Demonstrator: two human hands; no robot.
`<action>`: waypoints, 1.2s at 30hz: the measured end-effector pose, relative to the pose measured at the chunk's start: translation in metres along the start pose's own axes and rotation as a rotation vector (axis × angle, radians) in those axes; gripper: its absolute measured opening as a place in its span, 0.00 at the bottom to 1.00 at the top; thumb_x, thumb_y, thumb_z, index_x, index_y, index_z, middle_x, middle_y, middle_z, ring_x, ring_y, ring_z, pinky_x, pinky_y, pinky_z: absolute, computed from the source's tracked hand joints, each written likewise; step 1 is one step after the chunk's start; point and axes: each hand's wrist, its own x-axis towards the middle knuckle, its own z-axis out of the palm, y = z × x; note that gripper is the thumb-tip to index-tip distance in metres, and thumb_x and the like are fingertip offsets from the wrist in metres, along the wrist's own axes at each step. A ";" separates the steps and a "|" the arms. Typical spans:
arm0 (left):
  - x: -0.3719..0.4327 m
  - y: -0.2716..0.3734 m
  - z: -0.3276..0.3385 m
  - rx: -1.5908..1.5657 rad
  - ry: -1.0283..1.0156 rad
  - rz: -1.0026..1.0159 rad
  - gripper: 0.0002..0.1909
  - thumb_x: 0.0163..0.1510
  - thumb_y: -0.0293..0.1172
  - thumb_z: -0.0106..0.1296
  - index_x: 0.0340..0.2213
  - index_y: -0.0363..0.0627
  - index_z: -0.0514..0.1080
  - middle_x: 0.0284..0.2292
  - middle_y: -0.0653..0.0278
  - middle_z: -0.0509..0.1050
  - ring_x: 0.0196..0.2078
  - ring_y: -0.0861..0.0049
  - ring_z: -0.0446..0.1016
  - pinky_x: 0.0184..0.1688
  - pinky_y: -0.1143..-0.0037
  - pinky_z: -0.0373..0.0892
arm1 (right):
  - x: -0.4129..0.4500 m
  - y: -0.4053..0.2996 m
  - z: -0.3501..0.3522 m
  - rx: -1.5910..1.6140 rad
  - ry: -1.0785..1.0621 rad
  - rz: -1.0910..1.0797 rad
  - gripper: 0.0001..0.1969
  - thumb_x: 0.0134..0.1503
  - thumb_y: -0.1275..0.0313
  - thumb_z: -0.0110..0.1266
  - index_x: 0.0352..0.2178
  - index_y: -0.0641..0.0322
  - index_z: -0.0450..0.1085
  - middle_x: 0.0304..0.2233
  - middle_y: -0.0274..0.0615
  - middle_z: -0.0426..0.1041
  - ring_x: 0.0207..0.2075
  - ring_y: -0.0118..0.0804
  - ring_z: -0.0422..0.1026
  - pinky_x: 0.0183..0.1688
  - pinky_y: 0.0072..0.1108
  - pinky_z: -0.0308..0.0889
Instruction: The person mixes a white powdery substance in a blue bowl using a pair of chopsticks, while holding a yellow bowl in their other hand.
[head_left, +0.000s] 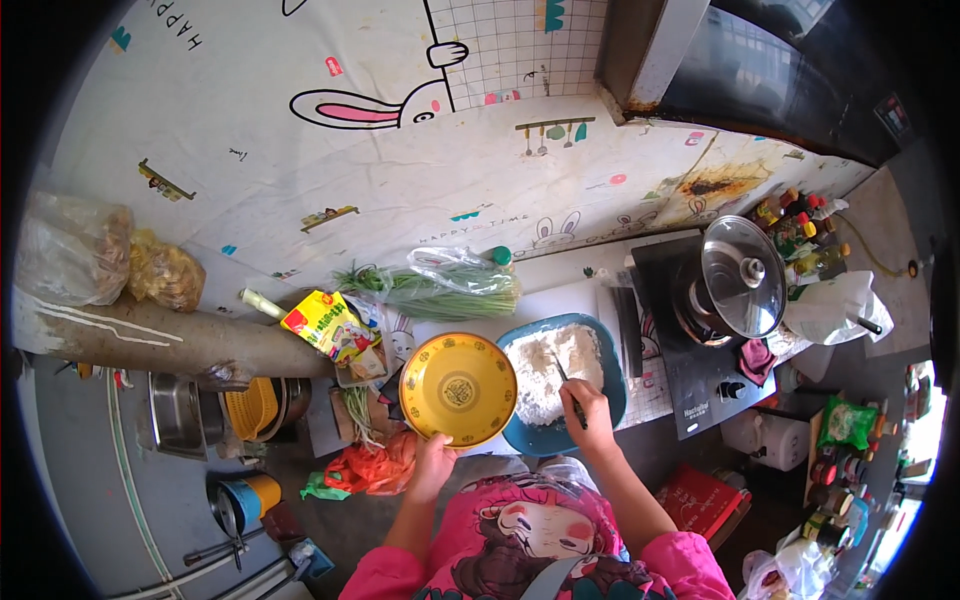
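My left hand grips the near rim of a round yellow plate with a dark patterned centre, tilted so that its inner face shows. Beside it on the right is a blue plastic basin with white flour in it. My right hand holds a pair of dark, thin chopsticks or a similar utensil, whose far end reaches into the flour. Whether it is one stick or two cannot be told. The plate's left-hand rim overlaps the basin's edge region only slightly.
Green stalks in a clear bag and a yellow packet lie behind. On the right, a pot with a glass lid stands on a black cooktop near several bottles. A red plastic bag is at the left front.
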 end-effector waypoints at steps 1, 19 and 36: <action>0.002 -0.001 -0.004 0.025 0.000 -0.006 0.23 0.51 0.23 0.43 0.51 0.37 0.63 0.45 0.56 0.74 0.45 0.62 0.76 0.44 0.61 0.74 | -0.001 0.004 0.001 0.000 0.002 0.001 0.03 0.53 0.82 0.52 0.31 0.68 0.70 0.30 0.54 0.73 0.33 0.56 0.74 0.35 0.31 0.69; 0.002 0.000 0.011 0.071 0.021 -0.031 0.25 0.51 0.23 0.43 0.52 0.35 0.62 0.47 0.55 0.72 0.47 0.60 0.74 0.46 0.60 0.73 | -0.001 0.049 -0.024 -0.053 0.144 0.114 0.05 0.55 0.76 0.53 0.31 0.68 0.73 0.26 0.52 0.75 0.30 0.51 0.76 0.34 0.28 0.69; 0.004 -0.003 0.010 0.069 0.001 -0.035 0.24 0.52 0.24 0.42 0.52 0.38 0.62 0.46 0.56 0.73 0.46 0.61 0.75 0.44 0.61 0.75 | 0.006 0.059 -0.029 -0.089 0.197 0.109 0.06 0.57 0.75 0.53 0.32 0.69 0.73 0.26 0.50 0.75 0.28 0.42 0.76 0.34 0.25 0.68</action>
